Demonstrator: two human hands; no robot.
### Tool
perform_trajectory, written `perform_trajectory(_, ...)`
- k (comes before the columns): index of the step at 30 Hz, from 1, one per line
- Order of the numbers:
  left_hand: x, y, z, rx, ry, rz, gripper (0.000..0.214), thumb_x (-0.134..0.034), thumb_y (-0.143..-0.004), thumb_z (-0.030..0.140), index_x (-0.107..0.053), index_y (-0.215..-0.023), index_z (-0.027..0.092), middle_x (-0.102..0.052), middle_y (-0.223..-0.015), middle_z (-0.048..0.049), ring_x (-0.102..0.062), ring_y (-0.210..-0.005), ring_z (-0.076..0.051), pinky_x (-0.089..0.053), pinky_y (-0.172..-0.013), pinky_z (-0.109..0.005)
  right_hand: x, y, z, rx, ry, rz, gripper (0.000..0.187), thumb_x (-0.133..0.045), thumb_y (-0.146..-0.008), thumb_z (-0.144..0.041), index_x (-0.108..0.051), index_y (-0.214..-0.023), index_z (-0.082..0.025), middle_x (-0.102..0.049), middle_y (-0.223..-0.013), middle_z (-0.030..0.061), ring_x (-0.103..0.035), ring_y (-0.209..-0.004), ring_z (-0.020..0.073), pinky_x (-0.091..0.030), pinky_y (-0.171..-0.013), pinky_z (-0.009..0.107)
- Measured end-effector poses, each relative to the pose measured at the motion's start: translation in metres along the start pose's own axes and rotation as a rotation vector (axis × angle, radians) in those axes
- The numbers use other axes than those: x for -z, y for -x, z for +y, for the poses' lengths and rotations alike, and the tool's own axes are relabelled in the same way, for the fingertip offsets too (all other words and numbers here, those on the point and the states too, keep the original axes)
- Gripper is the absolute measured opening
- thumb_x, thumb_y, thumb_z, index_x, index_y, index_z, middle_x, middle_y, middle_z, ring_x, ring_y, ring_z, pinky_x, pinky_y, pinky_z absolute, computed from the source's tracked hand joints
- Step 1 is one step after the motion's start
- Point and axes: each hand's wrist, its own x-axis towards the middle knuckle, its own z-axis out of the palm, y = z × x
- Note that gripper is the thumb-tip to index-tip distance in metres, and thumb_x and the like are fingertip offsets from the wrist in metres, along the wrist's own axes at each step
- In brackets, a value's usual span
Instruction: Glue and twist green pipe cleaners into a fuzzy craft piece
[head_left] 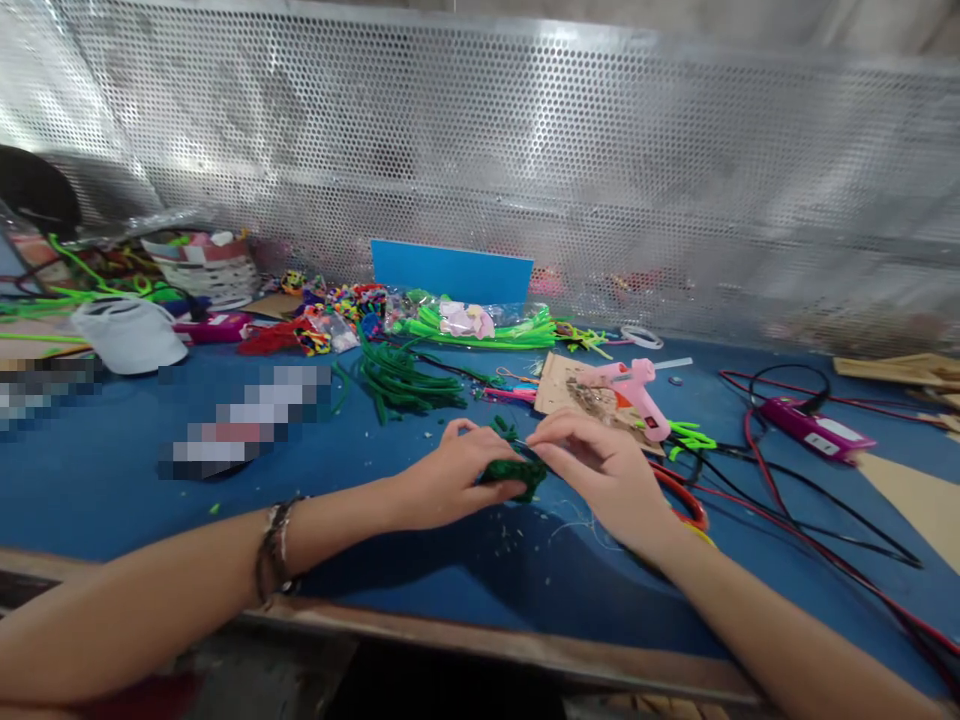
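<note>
My left hand (450,478) is closed around a small dark green fuzzy piece (529,478) that looks made of pipe cleaners. Its thumb lies along the near side of the piece, just above the blue tabletop. From the right, my right hand (600,470) pinches with thumb and forefinger at the top of the piece. A thin dark sliver shows at those fingertips, too small to name. Behind my hands lies a loose bundle of dark green pipe cleaners (405,380). A pink glue gun (639,392) rests on a piece of cardboard (553,378) beyond my right hand.
Purple power strip (814,428) and tangled cables (780,500) lie at the right. Bright green pipe cleaners (487,332) and a blue board (450,268) are at the back. A white cap (131,335) and a basket (210,275) stand left. Perforated metal sheeting (480,130) closes off the back.
</note>
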Motion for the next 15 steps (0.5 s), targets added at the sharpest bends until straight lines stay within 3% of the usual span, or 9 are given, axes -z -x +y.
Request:
perform_trajectory(5,0.001,-0.002,-0.003,-0.003,-0.036,-0.029,0.018,-0.041,-0.083,0.029,-0.055,-0.087,0.018,-0.059,-0.079,0.0015,-0.051,-0.075,-0.012,-0.023,-0.075,-0.029,0.005,-0.003,-0.003,-0.051,0.000,-0.046,0.018,-0.043,-0.075,-0.011,-0.059,-0.077,-0.018,-0.058,-0.072,0.0016,-0.053,-0.068,0.0107,-0.042,-0.063,0.023)
perform_trajectory(8,0.001,-0.002,-0.003,-0.039,-0.126,0.019,0.016,-0.044,-0.083,0.029,-0.056,-0.087,0.020,-0.060,-0.079,0.0019,-0.051,-0.074,-0.012,-0.021,-0.078,-0.030,0.008,-0.003,0.000,-0.030,-0.221,-0.183,0.017,-0.044,-0.069,-0.006,-0.052,-0.059,-0.017,-0.054,-0.067,0.0007,-0.050,-0.063,0.0099,-0.039,-0.058,0.023)
perform_trajectory(11,0.000,0.000,-0.006,-0.115,-0.271,0.145,0.018,-0.047,-0.081,0.032,-0.056,-0.090,0.020,-0.061,-0.081,0.0012,-0.051,-0.079,-0.013,-0.017,-0.082,-0.031,0.013,-0.001,0.004,-0.018,-0.547,-0.327,0.023,-0.045,-0.067,-0.006,-0.040,-0.048,-0.016,-0.044,-0.048,-0.0041,-0.040,-0.047,0.0068,-0.036,-0.056,0.024)
perform_trajectory(13,0.000,0.001,-0.007,-0.161,-0.343,0.210,0.020,-0.047,-0.081,0.033,-0.055,-0.094,0.020,-0.061,-0.084,0.0008,-0.051,-0.081,-0.013,-0.016,-0.083,-0.031,0.017,0.000,0.006,-0.032,-0.690,-0.346,0.022,-0.045,-0.068,-0.010,-0.040,-0.048,-0.016,-0.035,-0.041,-0.0064,-0.033,-0.041,0.0058,-0.033,-0.052,0.024)
perform_trajectory(15,0.001,0.001,-0.008,-0.182,-0.392,0.246,0.020,-0.046,-0.082,0.033,-0.054,-0.096,0.021,-0.062,-0.085,0.0011,-0.051,-0.081,-0.012,-0.016,-0.083,-0.031,0.020,0.000,0.006,-0.043,-0.703,-0.340,0.020,-0.045,-0.071,-0.018,-0.045,-0.051,-0.016,-0.036,-0.043,-0.0048,-0.032,-0.041,0.0069,-0.030,-0.047,0.024)
